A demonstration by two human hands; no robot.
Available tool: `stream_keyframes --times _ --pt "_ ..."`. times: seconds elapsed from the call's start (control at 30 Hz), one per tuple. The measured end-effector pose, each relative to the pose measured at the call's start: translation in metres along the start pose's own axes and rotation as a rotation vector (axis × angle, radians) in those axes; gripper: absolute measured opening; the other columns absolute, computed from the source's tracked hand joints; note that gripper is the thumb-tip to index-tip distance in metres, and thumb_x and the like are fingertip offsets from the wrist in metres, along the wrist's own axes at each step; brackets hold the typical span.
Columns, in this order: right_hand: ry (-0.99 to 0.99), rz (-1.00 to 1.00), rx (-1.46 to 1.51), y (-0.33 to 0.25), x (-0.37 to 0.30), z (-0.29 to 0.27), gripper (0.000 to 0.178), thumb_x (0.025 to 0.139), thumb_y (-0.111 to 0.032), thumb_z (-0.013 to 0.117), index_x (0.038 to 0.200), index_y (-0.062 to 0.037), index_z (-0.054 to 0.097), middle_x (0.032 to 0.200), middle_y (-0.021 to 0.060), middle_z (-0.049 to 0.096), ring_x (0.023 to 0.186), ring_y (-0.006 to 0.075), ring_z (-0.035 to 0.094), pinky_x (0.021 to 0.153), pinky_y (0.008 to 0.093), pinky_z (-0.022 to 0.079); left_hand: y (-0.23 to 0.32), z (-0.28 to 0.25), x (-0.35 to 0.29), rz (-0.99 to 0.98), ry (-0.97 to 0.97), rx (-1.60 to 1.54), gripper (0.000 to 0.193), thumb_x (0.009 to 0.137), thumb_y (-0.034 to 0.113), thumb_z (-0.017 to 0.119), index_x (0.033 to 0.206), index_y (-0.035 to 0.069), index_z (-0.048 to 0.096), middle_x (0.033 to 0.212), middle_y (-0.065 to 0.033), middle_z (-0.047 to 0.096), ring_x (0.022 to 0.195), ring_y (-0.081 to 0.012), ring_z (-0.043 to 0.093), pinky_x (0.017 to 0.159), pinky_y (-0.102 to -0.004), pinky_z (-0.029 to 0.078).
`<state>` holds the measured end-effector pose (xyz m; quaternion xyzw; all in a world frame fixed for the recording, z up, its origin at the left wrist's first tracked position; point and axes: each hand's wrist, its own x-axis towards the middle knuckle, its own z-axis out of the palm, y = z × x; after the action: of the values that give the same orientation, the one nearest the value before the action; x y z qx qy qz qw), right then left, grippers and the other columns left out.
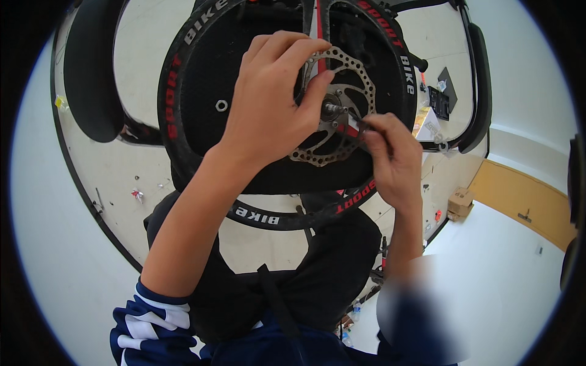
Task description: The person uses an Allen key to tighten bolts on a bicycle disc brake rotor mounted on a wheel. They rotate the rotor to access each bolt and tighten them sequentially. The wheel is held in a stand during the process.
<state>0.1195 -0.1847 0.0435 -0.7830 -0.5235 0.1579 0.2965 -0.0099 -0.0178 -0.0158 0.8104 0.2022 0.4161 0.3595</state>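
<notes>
A bicycle wheel [169,91] with a black rim and red and white spokes lies flat before me. A silver, perforated brake disc [368,82] surrounds its hub axle [331,108]. My left hand [274,94] curves over the disc's left side, with fingertips and thumb closed on its upper edge. Just right of the axle, my right hand [394,149] pinches a small dark tool [361,124] whose tip points at the disc's bolts. Its exact kind is hidden by the fingers. A loose hex nut [221,105] rests on the black surface left of my left hand.
The wheel lies on a black chair seat [274,183] with armrests at the left [90,67] and right [479,91]. Beyond the right armrest are a black tool case [438,102] and cardboard boxes [461,203]. Small parts lie scattered on the pale floor.
</notes>
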Motion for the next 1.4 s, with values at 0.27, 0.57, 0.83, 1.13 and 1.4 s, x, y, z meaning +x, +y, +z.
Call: stream_keyframes --times 0.27,0.57,0.83,1.13,1.4 --pt "-0.191 -0.33 -0.334 0.016 0.022 0.003 0.017 0.084 -0.006 0.072 0.1 -0.005 0.067 0.075 0.0071 0.056 0.066 0.0251 0.06 0.056 0.0359 0.048 -0.006 0.013 -0.006 -0.114 0.008 0.092 0.035 0.092 0.014 0.065 0.124 0.001 0.059 0.111 -0.0128 0.06 0.106 -0.0301 0.053 0.095 -0.0388 0.041" --pt "-0.22 -0.655 -0.462 0.032 0.034 -0.002 0.021 0.076 -0.006 0.072 0.097 -0.0064 0.066 0.076 0.0037 0.052 0.075 0.0222 0.053 0.068 0.0343 0.046 -0.009 0.02 -0.01 -0.124 -0.022 0.114 0.033 0.093 0.013 0.062 0.123 -0.001 0.057 0.103 -0.0134 0.06 0.098 -0.0299 0.052 0.089 -0.0387 0.043" --pt "-0.429 -0.855 -0.449 0.034 0.067 -0.015 0.024 0.073 -0.007 0.067 0.097 -0.0084 0.066 0.084 0.0028 0.053 0.084 0.0225 0.053 0.073 0.0348 0.043 -0.008 0.024 -0.007 -0.114 0.012 0.127 0.027 0.092 0.01 0.061 0.118 0.0 0.059 0.095 -0.0126 0.061 0.089 -0.0291 0.055 0.081 -0.0388 0.046" --pt "-0.066 -0.511 -0.477 0.028 0.014 0.022 0.021 0.077 -0.001 0.067 0.097 -0.0038 0.068 0.075 0.0072 0.051 0.069 0.0252 0.054 0.063 0.036 0.042 -0.005 0.03 -0.011 -0.255 0.052 0.008 0.026 0.093 0.009 0.062 0.117 0.0 0.06 0.095 -0.0145 0.065 0.078 -0.0268 0.063 0.071 -0.0369 0.05" --pt "-0.04 -0.381 -0.329 0.017 0.018 0.001 0.011 0.085 -0.005 0.066 0.096 -0.0021 0.065 0.081 0.0103 0.06 0.071 0.0258 0.057 0.067 0.0351 0.046 -0.006 0.024 -0.01 -0.306 0.032 -0.141 0.026 0.09 0.007 0.063 0.115 0.001 0.059 0.088 -0.0142 0.062 0.079 -0.0306 0.06 0.072 -0.0395 0.048"
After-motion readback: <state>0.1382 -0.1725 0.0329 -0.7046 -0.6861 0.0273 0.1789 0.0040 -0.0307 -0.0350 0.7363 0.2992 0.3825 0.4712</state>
